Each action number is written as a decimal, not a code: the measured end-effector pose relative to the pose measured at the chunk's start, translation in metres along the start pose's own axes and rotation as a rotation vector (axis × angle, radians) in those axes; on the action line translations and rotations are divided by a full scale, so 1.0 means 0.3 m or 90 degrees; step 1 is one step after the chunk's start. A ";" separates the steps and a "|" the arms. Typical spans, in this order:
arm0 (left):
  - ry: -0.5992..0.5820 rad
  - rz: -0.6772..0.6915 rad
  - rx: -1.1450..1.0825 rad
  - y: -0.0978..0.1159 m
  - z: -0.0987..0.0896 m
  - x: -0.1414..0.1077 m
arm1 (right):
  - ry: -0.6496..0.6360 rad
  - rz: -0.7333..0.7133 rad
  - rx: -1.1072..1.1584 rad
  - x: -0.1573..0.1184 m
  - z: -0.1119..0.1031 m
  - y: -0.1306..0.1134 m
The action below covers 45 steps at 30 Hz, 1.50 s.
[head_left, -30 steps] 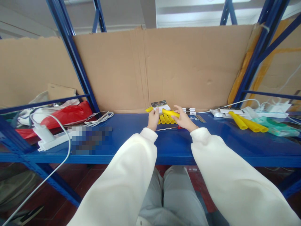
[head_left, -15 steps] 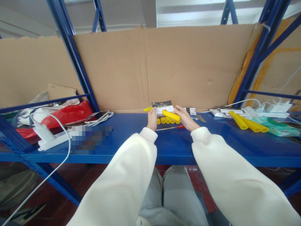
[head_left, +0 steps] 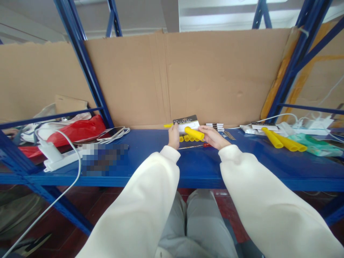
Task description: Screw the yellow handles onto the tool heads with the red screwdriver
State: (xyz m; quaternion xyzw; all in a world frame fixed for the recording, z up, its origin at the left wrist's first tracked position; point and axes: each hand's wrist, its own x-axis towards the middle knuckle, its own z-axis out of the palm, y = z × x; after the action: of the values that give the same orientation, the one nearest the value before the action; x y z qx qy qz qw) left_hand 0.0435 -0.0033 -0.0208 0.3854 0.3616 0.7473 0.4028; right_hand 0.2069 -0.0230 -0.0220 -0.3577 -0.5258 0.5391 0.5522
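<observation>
My left hand (head_left: 174, 137) is closed on the left edge of a flat package (head_left: 185, 122) with a black top and a white lower part. A yellow tube (head_left: 194, 133), a little flared at its near end, lies slantwise across the package's front. On the other side, my right hand (head_left: 214, 136) pinches the package's right edge, beside the tube. Several more yellow tubes (head_left: 187, 138) lie in a row on the blue shelf behind and below the package. A screwdriver (head_left: 194, 146) with a red handle rests in front of them.
Small white-and-black packets (head_left: 216, 127) and a metal strip (head_left: 230, 135) lie right of my hands. Farther right are loose yellow tubes (head_left: 283, 140) and a green plastic packet (head_left: 317, 144). A power strip (head_left: 63, 159), a red bag (head_left: 76, 130) and a phone (head_left: 110, 133) are at left.
The package has tilted slightly, its right side rising. My right fingers have moved from above the tube down to the package's right edge, and the tube has shifted slightly left.
</observation>
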 end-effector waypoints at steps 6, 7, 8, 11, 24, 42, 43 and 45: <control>0.046 -0.065 -0.095 0.021 0.008 -0.007 | 0.017 0.012 -0.023 0.004 0.002 0.004; 0.052 -0.075 -0.107 0.021 0.008 -0.005 | 0.017 0.012 -0.023 0.004 0.002 0.003; 0.056 -0.085 -0.115 0.021 0.007 -0.002 | 0.020 0.010 -0.022 0.004 0.002 0.002; 0.064 -0.115 -0.094 0.019 -0.002 0.010 | 0.029 -0.003 -0.014 0.006 -0.004 -0.002; 0.143 -0.116 0.027 0.011 -0.021 0.038 | 0.227 -0.057 0.073 0.025 -0.035 -0.038; 0.054 -0.149 0.034 -0.001 -0.003 -0.003 | 0.499 -0.111 0.060 0.080 -0.216 -0.057; 0.047 -0.150 0.042 0.000 -0.002 -0.006 | 0.512 -0.107 0.044 0.085 -0.235 -0.058; 0.030 -0.153 0.057 -0.002 -0.001 -0.009 | 0.530 -0.103 0.007 0.098 -0.277 -0.062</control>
State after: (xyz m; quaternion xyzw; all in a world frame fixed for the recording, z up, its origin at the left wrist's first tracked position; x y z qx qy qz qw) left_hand 0.0444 -0.0054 -0.0223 0.3389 0.4476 0.6858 0.4632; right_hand 0.2872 0.0170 -0.0141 -0.4996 -0.2810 0.3062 0.7600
